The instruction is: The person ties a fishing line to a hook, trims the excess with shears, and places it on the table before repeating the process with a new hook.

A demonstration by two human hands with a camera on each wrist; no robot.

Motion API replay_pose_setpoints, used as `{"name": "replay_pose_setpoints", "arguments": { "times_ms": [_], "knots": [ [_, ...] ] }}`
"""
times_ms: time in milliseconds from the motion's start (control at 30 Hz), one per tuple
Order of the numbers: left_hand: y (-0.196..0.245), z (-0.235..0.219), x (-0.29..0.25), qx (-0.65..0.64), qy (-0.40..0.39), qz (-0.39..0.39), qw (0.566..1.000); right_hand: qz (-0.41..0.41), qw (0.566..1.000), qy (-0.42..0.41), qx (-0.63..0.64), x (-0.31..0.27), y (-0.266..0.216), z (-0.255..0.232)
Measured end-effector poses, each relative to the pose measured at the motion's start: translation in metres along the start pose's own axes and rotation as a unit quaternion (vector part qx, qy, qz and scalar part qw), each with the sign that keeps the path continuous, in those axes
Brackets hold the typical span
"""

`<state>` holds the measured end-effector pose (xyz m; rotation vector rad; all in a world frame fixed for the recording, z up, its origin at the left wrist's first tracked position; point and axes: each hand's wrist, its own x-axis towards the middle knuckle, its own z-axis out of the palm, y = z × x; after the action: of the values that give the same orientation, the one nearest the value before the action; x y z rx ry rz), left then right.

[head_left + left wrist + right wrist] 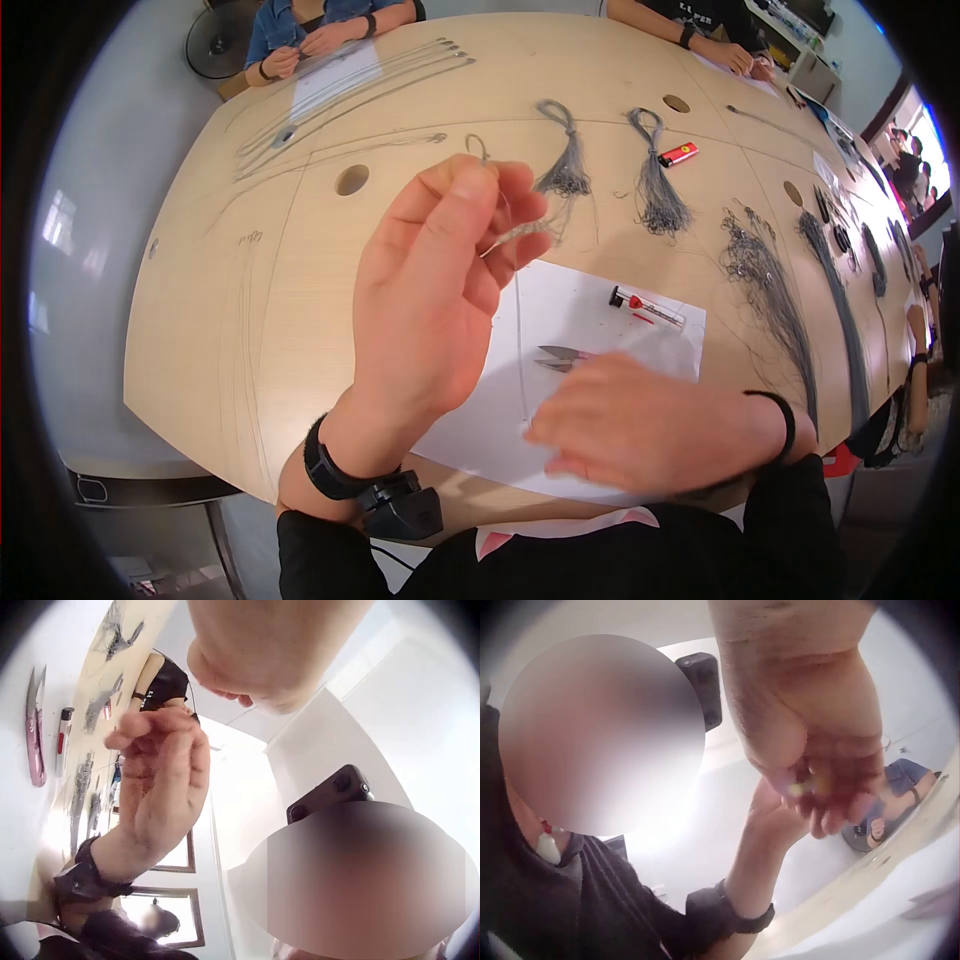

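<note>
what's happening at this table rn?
A person sits at a wooden table handling thin line. The left hand is raised and pinches a fine strand between fingertips. The right hand rests low on a white sheet of paper, fingers curled; what it holds, if anything, is hidden. Small snips and a clear tube lie on the sheet. Grey tied bundles and a red lighter lie further back.

Workshop: shared table strewn with wire bundles
</note>
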<state>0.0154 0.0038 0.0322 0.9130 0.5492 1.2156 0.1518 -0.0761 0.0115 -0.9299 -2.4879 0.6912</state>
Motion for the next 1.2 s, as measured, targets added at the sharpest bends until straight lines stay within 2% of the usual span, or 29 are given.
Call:
{"name": "replay_pose_setpoints", "arguments": {
  "times_ms": [33, 67, 133, 167, 200, 233, 267, 300, 333, 367, 400, 433, 467, 500, 533, 600, 633, 667, 700, 733, 800, 833, 900, 1033, 1100, 1133, 1200],
  "knots": [
    [0.003, -0.002, 0.002, -0.049, -0.008, -0.017, 0.999, -0.033, 0.998, -0.06, -0.01, -0.002, -0.004, 0.001],
    [0.006, -0.005, 0.004, -0.099, -0.016, -0.038, 0.994, -0.033, 0.998, -0.06, -0.009, -0.005, -0.008, 0.001],
    [0.019, -0.023, 0.009, -0.19, -0.125, -0.062, 0.972, -0.056, 0.995, -0.086, 0.022, -0.014, -0.018, -0.003],
    [0.028, -0.03, 0.011, -0.168, -0.186, -0.015, 0.968, -0.057, 0.993, -0.095, 0.037, -0.019, -0.022, -0.007],
    [0.037, -0.037, 0.013, -0.15, -0.244, 0.034, 0.958, -0.049, 0.982, -0.172, 0.059, -0.021, -0.023, -0.02],
    [0.056, -0.039, 0.012, -0.18, -0.263, -0.003, 0.948, -0.045, 0.965, -0.245, 0.08, -0.022, -0.019, -0.031],
    [0.071, -0.04, 0.011, -0.213, -0.315, -0.008, 0.925, -0.024, 0.976, -0.207, 0.067, -0.028, -0.013, -0.039],
    [0.085, -0.042, 0.003, -0.238, -0.289, 0.007, 0.927, 0.075, 0.987, -0.135, -0.033, -0.027, -0.018, -0.045],
    [0.085, -0.047, 0.013, -0.279, -0.416, -0.007, 0.865, 0.088, 0.994, -0.026, -0.053, -0.031, -0.003, -0.041],
    [0.085, -0.052, 0.024, -0.299, -0.535, -0.03, 0.79, 0.158, 0.98, -0.029, -0.115, -0.027, 0.001, -0.041],
    [0.073, -0.047, 0.016, -0.341, -0.536, 0.0, 0.772, 0.225, 0.958, -0.032, -0.176, -0.023, 0.003, -0.041],
    [0.061, -0.042, 0.007, -0.383, -0.537, 0.03, 0.751, 0.221, 0.958, -0.028, -0.181, -0.024, 0.009, -0.034],
    [0.056, -0.033, -0.003, -0.294, -0.451, -0.005, 0.843, 0.214, 0.959, -0.019, -0.183, -0.023, 0.021, -0.021],
    [0.051, -0.024, -0.011, -0.197, -0.353, -0.033, 0.914, 0.203, 0.961, -0.009, -0.188, -0.021, 0.031, -0.01],
    [0.045, -0.017, -0.013, -0.098, -0.243, -0.055, 0.964, 0.191, 0.961, -0.003, -0.2, -0.02, 0.037, -0.004],
    [0.026, -0.012, -0.008, -0.06, -0.197, -0.11, 0.972, 0.182, 0.967, -0.031, -0.174, -0.02, 0.043, 0.005],
    [0.023, -0.006, -0.008, -0.044, -0.144, -0.141, 0.978, 0.175, 0.967, -0.029, -0.182, -0.016, 0.043, 0.004],
    [0.022, -0.002, -0.008, -0.031, -0.09, -0.175, 0.98, 0.212, 0.961, -0.07, -0.164, -0.014, 0.041, 0.002],
    [0.02, -0.004, -0.007, -0.03, -0.091, -0.172, 0.981, 0.251, 0.951, -0.11, -0.141, -0.013, 0.04, 0.002],
    [0.015, -0.007, -0.005, -0.046, -0.111, -0.181, 0.976, 0.25, 0.951, -0.109, -0.144, -0.013, 0.042, 0.003],
    [0.01, -0.01, -0.003, -0.062, -0.132, -0.191, 0.971, 0.185, 0.97, -0.046, -0.15, -0.015, 0.047, 0.006],
    [0.009, -0.011, -0.003, -0.052, -0.147, -0.183, 0.971, 0.186, 0.97, -0.046, -0.153, -0.013, 0.048, 0.004],
    [0.009, -0.012, -0.004, -0.044, -0.162, -0.173, 0.971, 0.276, 0.953, -0.094, -0.088, -0.005, 0.045, -0.005],
    [0.011, -0.011, -0.005, -0.037, -0.154, -0.158, 0.975, 0.322, 0.944, -0.067, -0.029, 0.001, 0.037, -0.032],
    [0.011, -0.01, -0.006, -0.029, -0.147, -0.15, 0.977, 0.288, 0.955, 0.068, 0.006, 0.001, 0.032, -0.043],
    [0.011, -0.01, -0.006, -0.027, -0.136, -0.144, 0.98, 0.287, 0.956, 0.067, 0.005, 0.0, 0.031, -0.045],
    [0.01, -0.008, -0.007, -0.027, -0.124, -0.137, 0.982, 0.27, 0.922, 0.214, 0.176, -0.003, 0.03, -0.048]
  ]
}}
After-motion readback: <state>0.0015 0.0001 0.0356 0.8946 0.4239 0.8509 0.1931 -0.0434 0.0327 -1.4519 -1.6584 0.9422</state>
